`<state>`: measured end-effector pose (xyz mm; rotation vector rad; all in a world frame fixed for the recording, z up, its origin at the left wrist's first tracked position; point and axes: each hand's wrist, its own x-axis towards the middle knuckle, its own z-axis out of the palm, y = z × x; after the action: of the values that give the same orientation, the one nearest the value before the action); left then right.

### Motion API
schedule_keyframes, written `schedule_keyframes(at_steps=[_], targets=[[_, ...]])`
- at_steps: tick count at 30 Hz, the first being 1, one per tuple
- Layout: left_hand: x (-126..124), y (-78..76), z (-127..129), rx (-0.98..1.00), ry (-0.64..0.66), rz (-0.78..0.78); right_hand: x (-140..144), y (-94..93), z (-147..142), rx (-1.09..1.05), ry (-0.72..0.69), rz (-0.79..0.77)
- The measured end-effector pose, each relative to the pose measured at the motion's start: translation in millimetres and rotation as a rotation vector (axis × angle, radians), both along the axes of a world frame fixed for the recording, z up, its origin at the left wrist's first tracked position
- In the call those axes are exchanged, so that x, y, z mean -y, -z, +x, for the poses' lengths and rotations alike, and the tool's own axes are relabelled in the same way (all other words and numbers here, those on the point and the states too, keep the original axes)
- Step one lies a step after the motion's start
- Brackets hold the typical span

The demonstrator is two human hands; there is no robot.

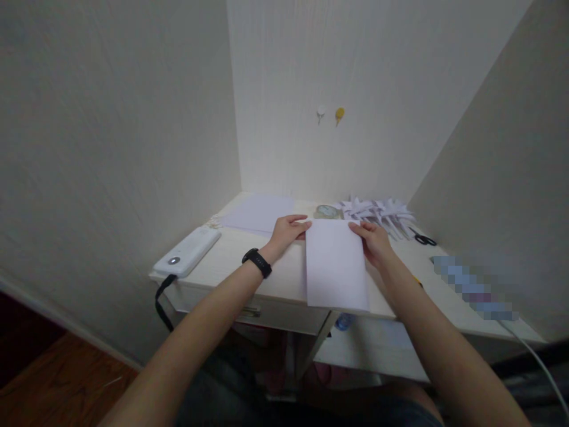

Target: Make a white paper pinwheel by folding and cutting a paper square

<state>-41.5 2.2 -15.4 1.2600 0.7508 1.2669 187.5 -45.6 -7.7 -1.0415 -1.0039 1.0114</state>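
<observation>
A white sheet of paper (335,267) lies on the pale desk (231,261), its near edge at the desk's front edge. My left hand (288,231), with a black watch on its wrist, rests at the sheet's far left corner, fingertips on the paper. My right hand (374,240) presses on the sheet's far right corner. Both hands lie flat with fingers together on the paper.
A stack of white sheets (260,213) lies at the back left. Several folded paper pieces (377,213) are piled at the back right, with black scissors (423,239) beside them. A white power bank (186,254) with a black cable sits at the left edge. Tape roll (328,212) behind the sheet.
</observation>
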Motion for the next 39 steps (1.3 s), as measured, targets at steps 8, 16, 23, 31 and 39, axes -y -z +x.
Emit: schedule_keyframes(at_steps=[8,16,23,31,39], targets=[[13.9,-24.1,-2.8,0.084,-0.006,0.093,17.6,-55.6,-2.6,0.176,0.055,0.186],[54.4,-60.0,0.4,0.076,-0.112,0.198,59.9,-77.5,-33.1,0.037,0.055,0.163],[89.0,-79.2,-3.1,0.03,-0.082,0.242,85.3,-84.8,-34.2,-0.002,0.09,0.125],[113.4,-91.0,-6.6,-0.027,-0.076,0.321,109.0,-89.3,-25.0,-0.026,0.033,0.138],[138.0,-98.1,-6.8,-0.063,-0.09,0.339,127.0,-86.2,-17.1,-0.035,-0.016,0.158]])
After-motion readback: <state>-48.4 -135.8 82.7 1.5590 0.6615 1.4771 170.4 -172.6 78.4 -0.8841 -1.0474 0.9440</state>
